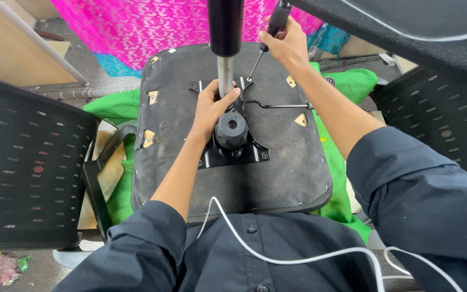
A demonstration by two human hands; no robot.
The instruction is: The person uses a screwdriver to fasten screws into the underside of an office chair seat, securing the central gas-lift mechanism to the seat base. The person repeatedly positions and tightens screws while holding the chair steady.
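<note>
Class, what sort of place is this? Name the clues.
Probably a chair assembly or repair workshop: an upturned seat base, a screwdriver in the right hand, mesh chair backs alongside.

A bright pink lace-patterned cloth (152,24) hangs across the back, with a turquoise patch of fabric (113,66) below it on the grey floor (77,48). A pale wooden panel (12,48) stands at the upper left. Black mesh chair backs flank the scene, one at the left (25,167) and one at the right (444,124). Crumpled green cloth (112,105) lies underneath, and coloured scraps (4,267) litter the lower left corner. Even daylight.
</note>
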